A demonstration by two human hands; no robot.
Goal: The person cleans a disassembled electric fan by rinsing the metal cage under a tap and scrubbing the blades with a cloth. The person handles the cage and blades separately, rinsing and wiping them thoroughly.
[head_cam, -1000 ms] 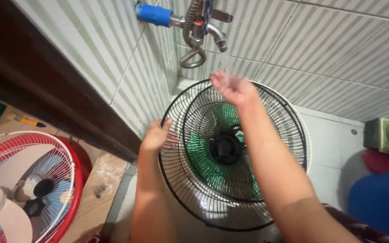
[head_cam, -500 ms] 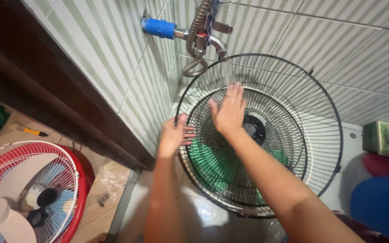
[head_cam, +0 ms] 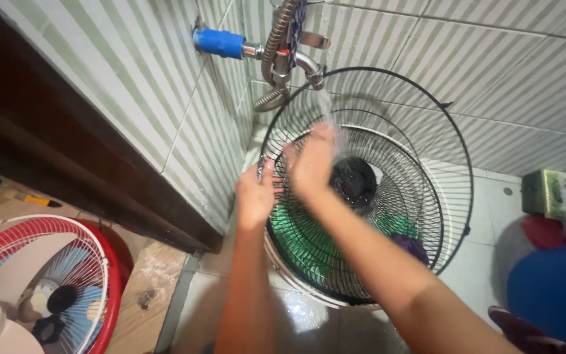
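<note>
Two round black wire fan guards stand tilted under one shiny metal tap in the corner of the striped tile wall. The left hand grips the rim. The right hand lies flat and open on the thin wires, with water running over it.

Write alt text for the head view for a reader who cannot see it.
Two bare hands work on black wire fan guards under a running wall tap: the left hand grips the rim, the right hand presses the wires in the water. A red fan guard lies on the floor at left.
</note>
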